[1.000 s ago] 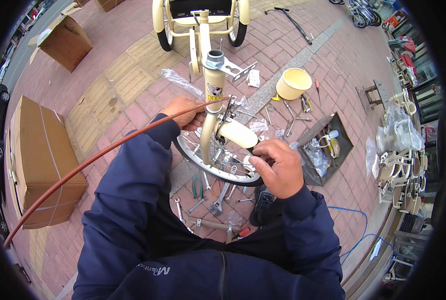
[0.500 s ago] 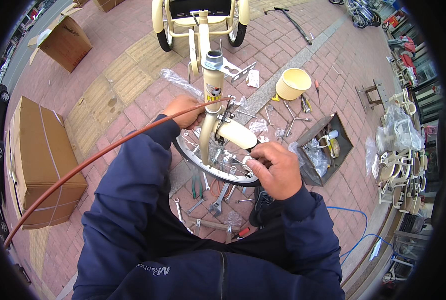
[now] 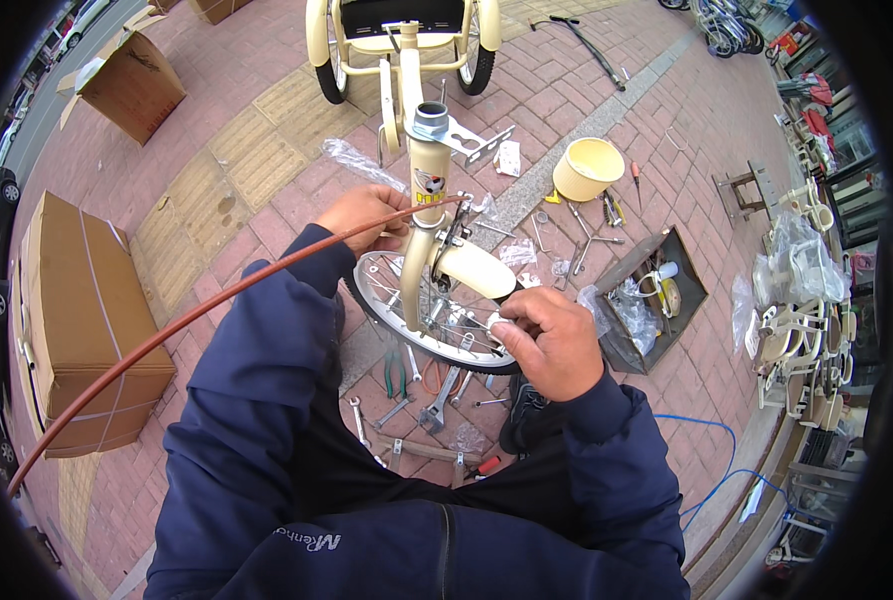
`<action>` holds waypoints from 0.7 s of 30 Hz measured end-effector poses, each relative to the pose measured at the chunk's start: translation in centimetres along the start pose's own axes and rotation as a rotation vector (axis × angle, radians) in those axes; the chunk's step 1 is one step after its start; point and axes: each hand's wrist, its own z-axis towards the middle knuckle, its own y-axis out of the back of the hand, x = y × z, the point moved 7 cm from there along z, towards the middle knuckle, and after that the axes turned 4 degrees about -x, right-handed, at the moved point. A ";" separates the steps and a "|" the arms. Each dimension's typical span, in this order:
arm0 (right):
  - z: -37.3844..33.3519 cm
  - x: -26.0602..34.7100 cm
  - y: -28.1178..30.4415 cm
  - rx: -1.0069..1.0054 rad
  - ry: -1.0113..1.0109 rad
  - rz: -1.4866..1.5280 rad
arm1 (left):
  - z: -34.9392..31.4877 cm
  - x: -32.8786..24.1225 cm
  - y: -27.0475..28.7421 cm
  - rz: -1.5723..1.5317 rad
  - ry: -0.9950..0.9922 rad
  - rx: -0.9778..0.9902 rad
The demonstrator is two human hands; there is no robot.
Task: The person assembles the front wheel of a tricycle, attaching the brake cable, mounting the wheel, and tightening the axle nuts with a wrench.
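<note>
Front wheel: the wheel (image 3: 454, 352) is the clock's centre, lying aslant in front of the person, its cream fork (image 3: 410, 290) on its left part.
Mudguard: the cream mudguard (image 3: 478, 270) is over the wheel at 1 o'clock.
Left hand: the left hand (image 3: 359, 216) is between 10 and 11, just beside the fork's top; fingers bent and gathered, but I cannot tell what they hold.
Right hand: the right hand (image 3: 556, 340) is between 3 and 4, at the tyre's edge; fingers curled, thumb near the forefinger, and I cannot tell whether they clamp the wheel.
Hose: a reddish-brown hose (image 3: 236, 288) runs from 8 o'clock across the view, passing in front of the left hand to the fork's top.
Tricycle rear: two rear wheels and a black basket (image 3: 401, 16) at 12.
Bucket: a cream bucket (image 3: 587, 170) between 1 and 2.
Toolbox: an open metal box (image 3: 618, 345) at 3, plastic bags inside.
Ground tools: green-handled pliers (image 3: 395, 372) at 7; an adjustable wrench (image 3: 433, 416) at 6.
Carton: a tall cardboard box (image 3: 91, 310) at 9.
</note>
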 end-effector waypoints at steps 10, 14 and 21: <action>0.6 -2.0 3.6 -0.159 -0.109 -0.033 | 0.1 -1.3 1.1 0.226 -0.189 -0.134; 0.6 -2.5 4.5 -0.171 -0.131 -0.070 | -0.3 -1.6 0.7 0.479 -0.233 -0.084; 0.4 -3.1 5.1 -0.205 -0.128 -0.088 | -0.1 -1.8 1.0 0.405 -0.244 -0.123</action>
